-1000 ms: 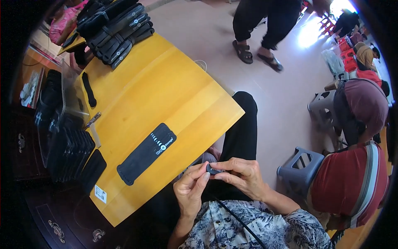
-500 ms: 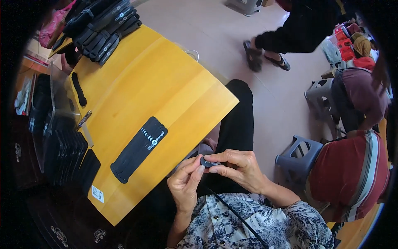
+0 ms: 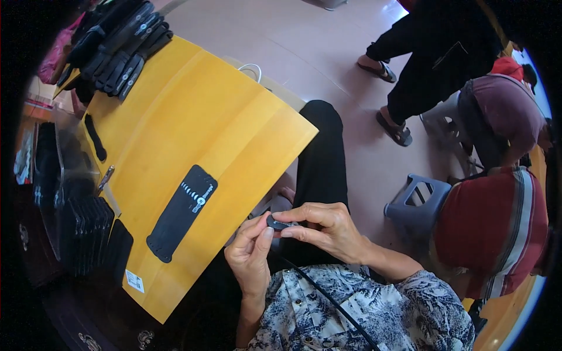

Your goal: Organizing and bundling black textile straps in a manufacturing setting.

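Over my lap, just off the table's near right edge, both hands meet at a small dark strap end [image 3: 275, 223] with a rounded tip. My left hand [image 3: 250, 256] pinches its left side between thumb and fingers. From the right, my right hand [image 3: 331, 233] closes thumb and fingertips on its other side; the fingers hide part of it. A flat stack of black straps [image 3: 180, 219] with white printing lies on the yellow wooden table [image 3: 234, 123] to the left of my hands.
Bundled black straps [image 3: 126, 55] are heaped at the table's far end. A single black strap [image 3: 95, 138], a pen [image 3: 106, 179] and rows of black pieces [image 3: 85, 234] line the left side. Seated people, a grey stool [image 3: 417, 202] and a walking person [image 3: 436, 64] are on the right.
The view has shifted a little, so table and hands appear further left. The person walking behind has taken a step. Both hands keep their pinch on the small dark strap end.
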Action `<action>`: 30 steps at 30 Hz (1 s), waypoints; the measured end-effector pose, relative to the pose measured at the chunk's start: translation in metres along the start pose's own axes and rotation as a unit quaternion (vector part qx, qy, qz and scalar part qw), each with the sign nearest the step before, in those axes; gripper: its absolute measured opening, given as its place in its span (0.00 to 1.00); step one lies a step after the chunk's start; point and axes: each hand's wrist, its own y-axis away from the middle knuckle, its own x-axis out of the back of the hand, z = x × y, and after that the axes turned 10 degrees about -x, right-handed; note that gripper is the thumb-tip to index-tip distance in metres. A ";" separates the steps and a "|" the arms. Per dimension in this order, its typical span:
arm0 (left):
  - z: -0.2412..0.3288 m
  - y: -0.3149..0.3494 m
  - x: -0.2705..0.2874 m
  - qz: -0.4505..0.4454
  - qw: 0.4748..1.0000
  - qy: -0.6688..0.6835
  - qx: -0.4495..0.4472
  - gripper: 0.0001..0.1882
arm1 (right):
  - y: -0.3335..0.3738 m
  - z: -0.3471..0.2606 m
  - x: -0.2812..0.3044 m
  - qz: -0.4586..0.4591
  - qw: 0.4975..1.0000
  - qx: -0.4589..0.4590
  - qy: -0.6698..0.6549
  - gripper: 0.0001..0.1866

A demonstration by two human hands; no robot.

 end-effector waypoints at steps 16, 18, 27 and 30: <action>-0.007 0.005 -0.010 0.042 0.993 0.067 0.090 0.09 | 0.011 0.028 -0.006 0.085 0.985 0.102 0.107 0.19; -0.008 0.004 -0.009 0.037 0.994 0.060 0.084 0.10 | 0.012 0.029 -0.009 0.101 0.981 0.119 0.116 0.19; -0.022 0.004 0.005 0.021 0.959 0.159 0.234 0.07 | 0.019 0.036 -0.009 0.072 0.980 0.093 0.158 0.17; -0.027 0.007 0.008 -0.019 0.954 0.184 0.236 0.08 | 0.022 0.040 -0.006 0.067 0.979 0.096 0.167 0.17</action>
